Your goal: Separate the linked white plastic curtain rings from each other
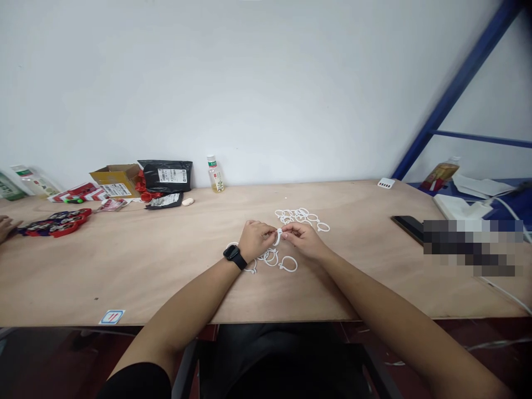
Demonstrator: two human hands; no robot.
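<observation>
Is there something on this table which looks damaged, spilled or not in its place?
No spill or clear damage shows on the rings or table. Only the pixelated patch at right looks odd: its blocks hide part of a dark device.

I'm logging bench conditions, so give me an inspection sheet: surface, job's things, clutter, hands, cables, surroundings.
Surface: pale brown wooden tabletop, blue-bordered white paper label at front edge.
Job's things: thin white plastic-looking rings, grouped beyond and nearer than the hands.
Clutter: black plastic parcel, open brown cardboard box, clear capped bottle; black rectangular phone at right.
Hands: left and right fingers meet at one white ring.
Cables: thin white cable, right side.
Surroundings: plain white wall, blue frame; another person's hand, far left.
</observation>
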